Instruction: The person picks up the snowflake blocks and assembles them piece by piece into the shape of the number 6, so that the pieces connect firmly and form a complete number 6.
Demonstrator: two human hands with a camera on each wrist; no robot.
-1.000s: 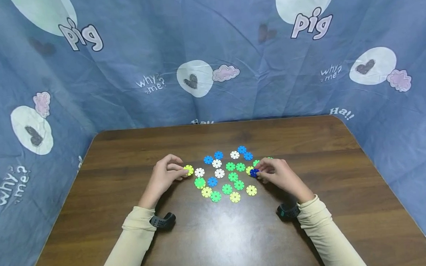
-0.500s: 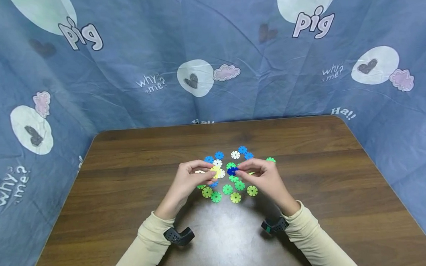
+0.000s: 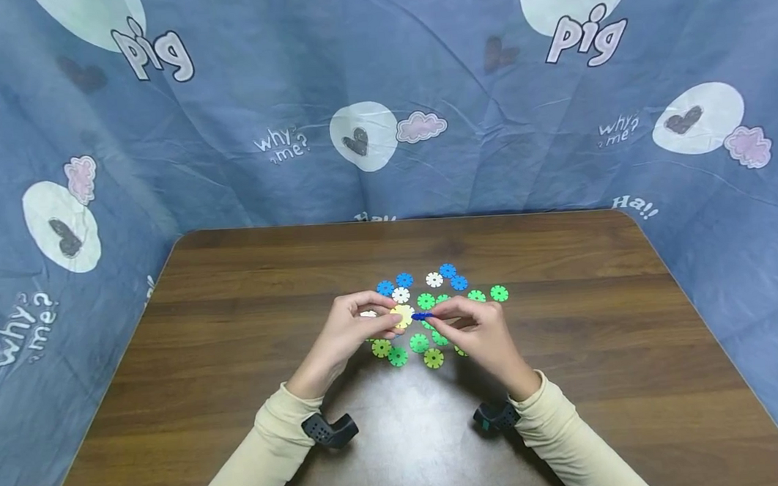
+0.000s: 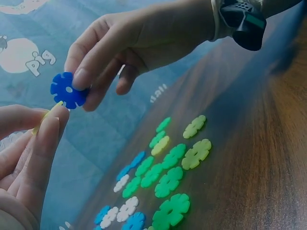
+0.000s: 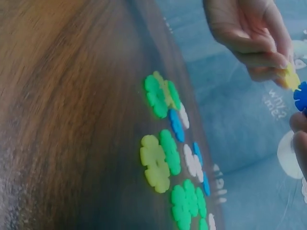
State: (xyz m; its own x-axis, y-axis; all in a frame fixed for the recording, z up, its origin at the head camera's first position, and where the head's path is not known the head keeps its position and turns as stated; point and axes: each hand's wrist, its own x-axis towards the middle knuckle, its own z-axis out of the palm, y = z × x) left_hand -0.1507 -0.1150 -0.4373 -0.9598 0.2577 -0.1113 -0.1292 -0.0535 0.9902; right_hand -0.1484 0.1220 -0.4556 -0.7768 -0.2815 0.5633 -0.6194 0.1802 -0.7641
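My left hand pinches a yellow notched plastic disc between thumb and fingers above the table's middle. Facing it, my right hand pinches a dark blue notched disc, seen nearly edge-on from the head. In the left wrist view the blue disc shows its face and central hole, and the yellow one is mostly covered by fingertips. The rims of the two discs meet, at an angle to each other; whether their notches interlock I cannot tell. The right wrist view catches the yellow disc beside the blue disc.
Several loose green, yellow, white and blue discs lie flat on the wooden table beneath and around the hands, among them a green disc at the right and a yellow disc in front. A patterned blue cloth hangs behind.
Both hands have come inward from the sides of the disc group, bringing the yellow and blue discs together. The blue disc has turned from face-on to nearly edge-on in the head view.
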